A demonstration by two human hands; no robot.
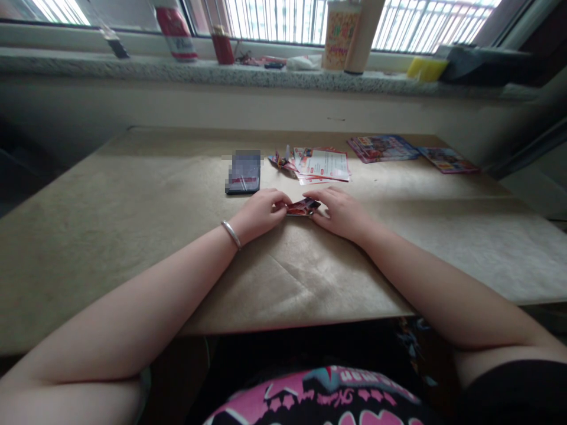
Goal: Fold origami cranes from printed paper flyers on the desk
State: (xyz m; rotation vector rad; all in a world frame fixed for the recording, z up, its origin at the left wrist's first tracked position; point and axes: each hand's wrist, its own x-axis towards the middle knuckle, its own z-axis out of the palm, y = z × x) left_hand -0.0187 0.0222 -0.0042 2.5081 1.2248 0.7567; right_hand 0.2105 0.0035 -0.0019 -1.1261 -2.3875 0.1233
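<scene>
Between my hands, low over the table, is a small piece of folded printed paper point(303, 206), red and dark with glossy pictures. My left hand point(264, 211), with a silver bangle at the wrist, pinches its left end. At the right end, the fingers and thumb of my right hand point(339, 211) close on its edges. Just beyond lie a pile of printed sheets point(326, 164), the top one white with a red border, and a crumpled colourful paper piece point(283, 160). A dark phone-like slab point(245, 172), partly pixelated, rests beyond my left hand.
Colourful printed booklets point(383, 147) are stacked at the table's back right, with another booklet point(448, 159) beside them. The beige table point(110, 236) ends near my body. On the stone windowsill point(133, 69) stand a can point(176, 32), a red container point(222, 47) and a patterned cup point(340, 35).
</scene>
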